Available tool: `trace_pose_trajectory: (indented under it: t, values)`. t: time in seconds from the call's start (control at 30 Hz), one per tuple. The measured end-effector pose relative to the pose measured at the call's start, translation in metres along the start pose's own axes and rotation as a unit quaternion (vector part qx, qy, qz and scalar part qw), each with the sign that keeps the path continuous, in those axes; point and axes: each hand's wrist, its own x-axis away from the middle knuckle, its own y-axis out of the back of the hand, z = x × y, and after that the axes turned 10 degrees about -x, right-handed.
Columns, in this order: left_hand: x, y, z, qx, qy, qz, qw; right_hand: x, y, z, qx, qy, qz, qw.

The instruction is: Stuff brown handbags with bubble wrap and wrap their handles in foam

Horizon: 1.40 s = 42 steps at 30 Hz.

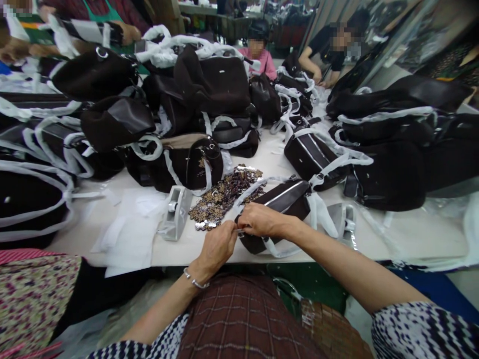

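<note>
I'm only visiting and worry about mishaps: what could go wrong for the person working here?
The bag's white-wrapped strap seems to lie against the loose patterned pieces; if the right hand tugs the bag, some might scatter. White sheets overhang the edge of the table, so a brush could knock them down.
</note>
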Motion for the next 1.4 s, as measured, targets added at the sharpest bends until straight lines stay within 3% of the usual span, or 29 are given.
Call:
trace_pose_trajectory:
  t: [0.17,0.3,0.37,0.47,0.57,0.63,0.7,0.77,1.0,1.07,1.13,1.27,1.33,1.4]
  values:
    - [0.002,-0.004,-0.002,0.075,0.031,0.045,0.996,0.001,-0.004,0.007,0.065,0.068,-0.018,0.995]
    - [0.000,-0.003,-0.004,0.246,0.063,0.042,0.966,0.006,-0.014,0.004,0.082,0.074,-0.056,0.992]
    - [-0.003,-0.002,-0.006,0.398,0.112,0.057,0.909,0.009,-0.016,0.004,0.094,0.077,-0.079,0.989]
    - [-0.011,-0.001,-0.007,0.613,0.191,0.083,0.763,0.016,-0.020,0.009,0.106,0.073,-0.112,0.985]
    - [-0.016,-0.002,-0.005,0.724,0.236,0.120,0.637,0.025,-0.028,0.020,0.072,0.050,-0.147,0.985]
    - [-0.016,-0.003,-0.002,0.758,0.252,0.150,0.583,0.029,-0.038,0.026,0.049,0.020,-0.173,0.984]
    - [-0.015,-0.003,0.001,0.768,0.261,0.168,0.561,0.032,-0.049,0.031,0.045,-0.017,-0.200,0.979]
    - [-0.013,-0.001,0.002,0.759,0.264,0.182,0.566,0.031,-0.059,0.032,0.055,-0.040,-0.224,0.972]
    - [-0.011,-0.005,0.003,0.720,0.219,0.170,0.636,0.036,-0.075,0.026,0.066,-0.032,-0.294,0.953]
    - [-0.011,-0.009,0.007,0.680,0.201,0.206,0.674,0.039,-0.081,0.022,0.070,-0.024,-0.295,0.953]
    - [-0.012,-0.013,0.011,0.615,0.179,0.241,0.729,0.039,-0.085,0.020,0.075,-0.019,-0.288,0.955]
    - [-0.013,-0.015,0.011,0.475,0.153,0.199,0.844,0.037,-0.076,0.032,0.056,-0.037,-0.311,0.948]
    - [-0.011,-0.012,0.005,0.447,0.161,0.173,0.863,0.052,-0.061,0.041,0.036,-0.063,-0.341,0.937]
    - [-0.008,-0.010,-0.002,0.441,0.179,0.158,0.865,0.089,-0.046,0.044,0.020,-0.116,-0.394,0.911]
